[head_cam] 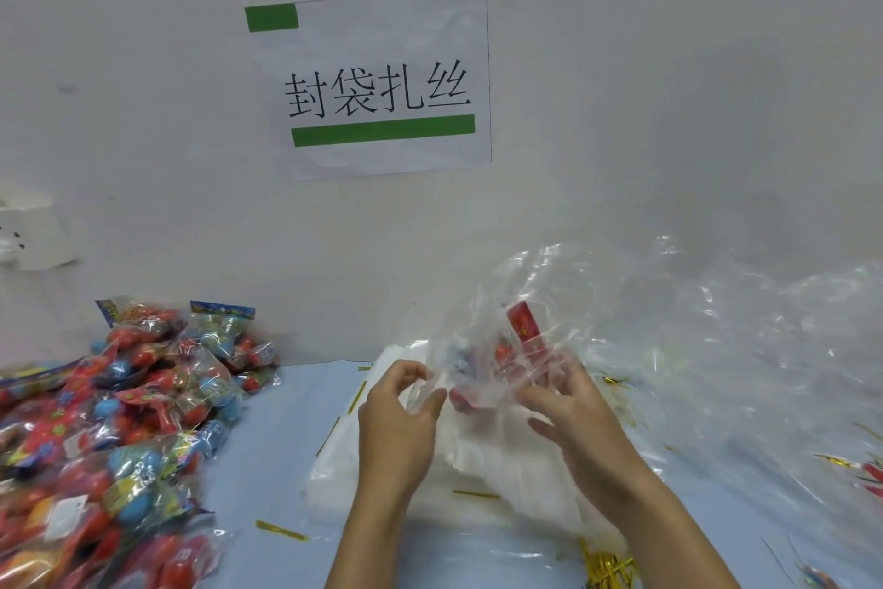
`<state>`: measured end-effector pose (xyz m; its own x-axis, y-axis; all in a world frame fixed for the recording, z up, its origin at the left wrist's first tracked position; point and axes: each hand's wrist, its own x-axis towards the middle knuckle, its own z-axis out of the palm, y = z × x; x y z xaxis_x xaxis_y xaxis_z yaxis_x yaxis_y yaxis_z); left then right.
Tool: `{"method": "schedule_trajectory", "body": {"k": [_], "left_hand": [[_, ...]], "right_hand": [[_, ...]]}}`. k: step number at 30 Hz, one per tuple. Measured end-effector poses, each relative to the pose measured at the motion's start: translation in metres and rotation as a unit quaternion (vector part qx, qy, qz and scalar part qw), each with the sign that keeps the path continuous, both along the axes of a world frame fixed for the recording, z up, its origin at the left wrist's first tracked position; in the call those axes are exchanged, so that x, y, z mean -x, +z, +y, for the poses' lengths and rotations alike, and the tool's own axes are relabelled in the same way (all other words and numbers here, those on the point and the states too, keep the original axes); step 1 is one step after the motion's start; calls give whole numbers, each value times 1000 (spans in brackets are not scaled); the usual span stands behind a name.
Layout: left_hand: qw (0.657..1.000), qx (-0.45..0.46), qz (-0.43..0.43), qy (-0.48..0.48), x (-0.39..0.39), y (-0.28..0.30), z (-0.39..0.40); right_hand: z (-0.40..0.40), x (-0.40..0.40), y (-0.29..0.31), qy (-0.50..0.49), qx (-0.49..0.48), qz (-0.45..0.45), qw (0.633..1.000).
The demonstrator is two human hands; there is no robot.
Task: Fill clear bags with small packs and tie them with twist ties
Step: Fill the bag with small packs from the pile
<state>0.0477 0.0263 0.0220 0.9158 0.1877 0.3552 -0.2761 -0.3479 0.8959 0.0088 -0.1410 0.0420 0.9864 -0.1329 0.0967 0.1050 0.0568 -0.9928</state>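
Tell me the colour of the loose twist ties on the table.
Gold twist ties, clearest in the head view.

A plain white wall (143, 110) rises behind the pale blue tabletop (267, 454); a paper sign (377, 82) (black characters, green bars) hangs there, a white socket (28, 235) at left.

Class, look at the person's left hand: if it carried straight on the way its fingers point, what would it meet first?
The left hand points up and away, and its fingers already pinch the clear bag. Going on, it would likely push into the small packs inside; depth is unclear.
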Motion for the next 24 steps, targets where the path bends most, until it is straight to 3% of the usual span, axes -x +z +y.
{"method": "schedule_trajectory", "body": {"k": [5, 10, 15, 20, 22, 24], "left_hand": [[996, -38, 75, -5, 5, 8, 23], [947, -261, 180, -45, 10, 24, 48], [919, -354, 174, 22, 20, 30, 90], [824, -530, 144, 139, -14, 34, 137], [786, -570, 155, 183, -33, 42, 150], [772, -566, 205, 206, -52, 43, 166]], "right_hand": [[-34, 6, 20, -66, 28, -34, 997], [-30, 11, 30, -145, 38, -127, 981], [-28, 10, 41, -261, 51, -181, 947], [-29, 12, 45, -351, 23, -221, 910], [-30, 14, 47, -367, 9, -263, 892], [-34, 15, 49, -378, -5, -307, 873]]}}
